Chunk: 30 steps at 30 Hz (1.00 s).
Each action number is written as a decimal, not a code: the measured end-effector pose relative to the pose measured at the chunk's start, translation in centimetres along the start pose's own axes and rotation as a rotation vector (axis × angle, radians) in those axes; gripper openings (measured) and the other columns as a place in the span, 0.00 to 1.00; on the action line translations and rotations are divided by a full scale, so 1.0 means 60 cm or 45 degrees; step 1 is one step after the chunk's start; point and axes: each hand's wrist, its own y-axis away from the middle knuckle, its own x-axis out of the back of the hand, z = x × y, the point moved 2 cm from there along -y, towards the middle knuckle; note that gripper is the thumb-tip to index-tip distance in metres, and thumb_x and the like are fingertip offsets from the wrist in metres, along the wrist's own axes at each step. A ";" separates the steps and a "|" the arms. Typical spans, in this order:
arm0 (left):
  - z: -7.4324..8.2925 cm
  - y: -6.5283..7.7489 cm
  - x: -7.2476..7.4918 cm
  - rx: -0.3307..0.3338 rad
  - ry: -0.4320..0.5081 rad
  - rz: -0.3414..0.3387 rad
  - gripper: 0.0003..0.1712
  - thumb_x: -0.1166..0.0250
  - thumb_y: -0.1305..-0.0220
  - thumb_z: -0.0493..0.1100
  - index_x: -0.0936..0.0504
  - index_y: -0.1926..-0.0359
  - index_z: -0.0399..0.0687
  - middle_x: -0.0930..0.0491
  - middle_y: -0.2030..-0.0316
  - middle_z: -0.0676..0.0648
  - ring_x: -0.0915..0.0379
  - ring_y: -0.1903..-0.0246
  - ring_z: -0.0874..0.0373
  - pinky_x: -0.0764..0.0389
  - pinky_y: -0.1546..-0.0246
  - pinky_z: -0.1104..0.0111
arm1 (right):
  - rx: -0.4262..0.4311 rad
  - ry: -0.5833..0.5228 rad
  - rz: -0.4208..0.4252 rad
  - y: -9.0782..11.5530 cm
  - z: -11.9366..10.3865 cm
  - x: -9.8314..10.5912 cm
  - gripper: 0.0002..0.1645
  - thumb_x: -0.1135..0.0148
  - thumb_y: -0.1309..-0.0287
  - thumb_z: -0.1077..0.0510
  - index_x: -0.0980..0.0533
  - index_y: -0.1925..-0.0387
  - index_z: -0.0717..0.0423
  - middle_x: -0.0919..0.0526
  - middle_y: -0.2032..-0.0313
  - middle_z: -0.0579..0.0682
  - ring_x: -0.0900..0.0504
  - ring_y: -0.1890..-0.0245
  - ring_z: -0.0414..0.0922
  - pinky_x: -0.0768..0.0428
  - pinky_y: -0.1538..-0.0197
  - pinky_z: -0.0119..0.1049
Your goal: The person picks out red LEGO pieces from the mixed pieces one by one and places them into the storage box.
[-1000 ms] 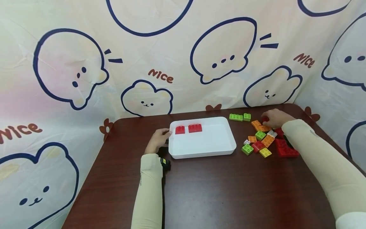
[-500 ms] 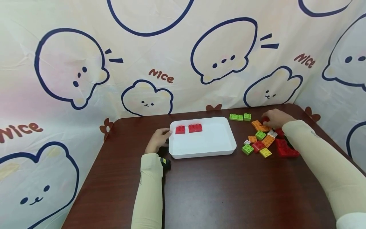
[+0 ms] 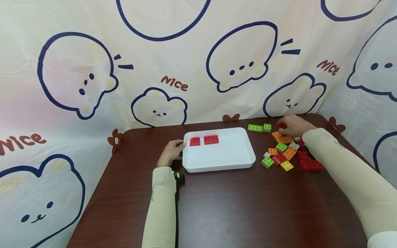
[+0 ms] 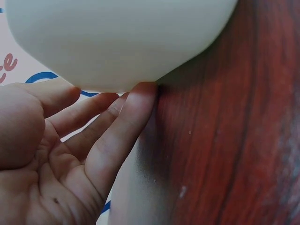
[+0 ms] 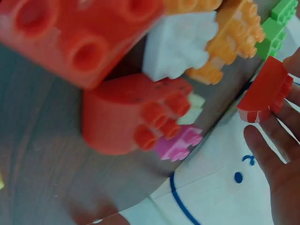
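My left hand is at the left end of a white tray. In the left wrist view its thumb is by the tray's rim and its curled fingers touch the end wall lower down. Two red toy bricks lie in the tray, a small one and a longer one. My right hand pinches a red brick with a curved side, above the far edge of a loose brick pile. In the right wrist view, its studs face the fingers.
Beneath my right arm lie orange, yellow, green, white and red bricks. A pink brick shows by the table edge. Two green bricks stand behind the tray's right corner. A printed cloth hangs behind.
My right hand has shifted slightly left and up with the red brick, uncovering a pale brick in the pile. My left hand stays on the tray.
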 end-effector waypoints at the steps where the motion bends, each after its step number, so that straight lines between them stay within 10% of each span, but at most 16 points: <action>1: 0.000 0.000 0.000 0.003 0.001 0.000 0.28 0.44 0.22 0.45 0.33 0.28 0.36 0.29 0.35 0.35 0.22 0.47 0.42 0.17 0.49 0.51 | 0.017 -0.004 0.010 0.000 -0.005 0.001 0.25 0.33 0.37 0.57 0.22 0.44 0.70 0.17 0.53 0.64 0.21 0.62 0.53 0.17 0.51 0.55; 30: 0.000 0.005 -0.002 -0.005 -0.007 0.010 0.28 0.44 0.22 0.46 0.33 0.28 0.36 0.28 0.36 0.35 0.22 0.46 0.42 0.16 0.49 0.52 | 0.277 0.058 0.082 -0.027 -0.146 0.020 0.27 0.30 0.40 0.57 0.21 0.40 0.64 0.18 0.49 0.62 0.20 0.55 0.55 0.15 0.49 0.52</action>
